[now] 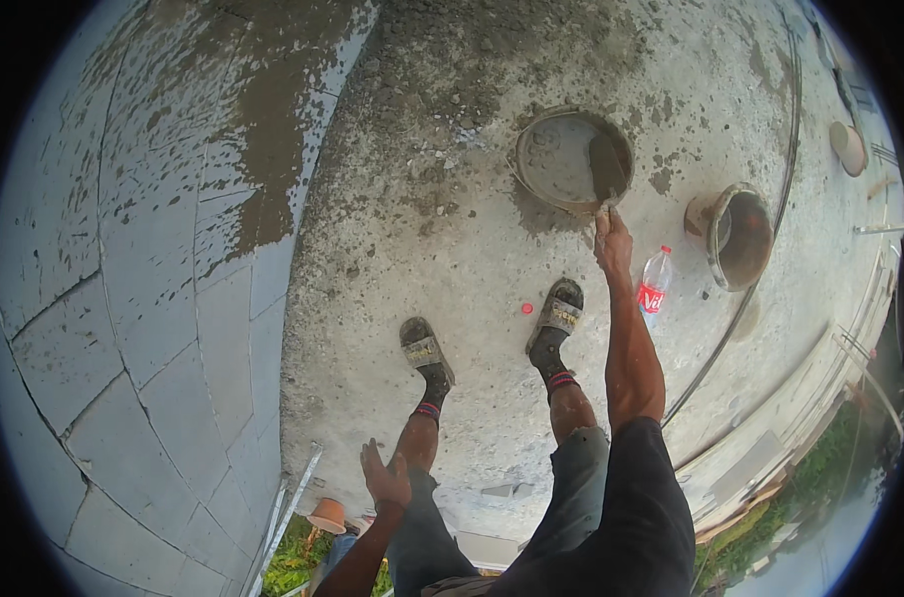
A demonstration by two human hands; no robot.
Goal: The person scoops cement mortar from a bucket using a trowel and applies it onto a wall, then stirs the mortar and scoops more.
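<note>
My right hand [614, 242] reaches forward, closed around the handle of what looks like a trowel, at the near rim of a round bucket [524, 177]. The dark trowel blade [611, 167] slants inside the bucket, above wet grey mortar [559, 157]; my fingers hide most of the handle. My left hand [385, 480] hangs low beside my left leg, fingers apart, holding nothing. To the right of my right forearm stands a clear plastic bottle [655, 284] with a red label and red cap.
A second bucket [718, 239] tilts to the right of the bottle. Between my feet lies a red cap [526, 308]. A block wall [193, 328], partly smeared with mortar, rises on the left. A dark cable [735, 320] runs along the rough concrete floor [472, 249]; a pail [848, 149] lies far right.
</note>
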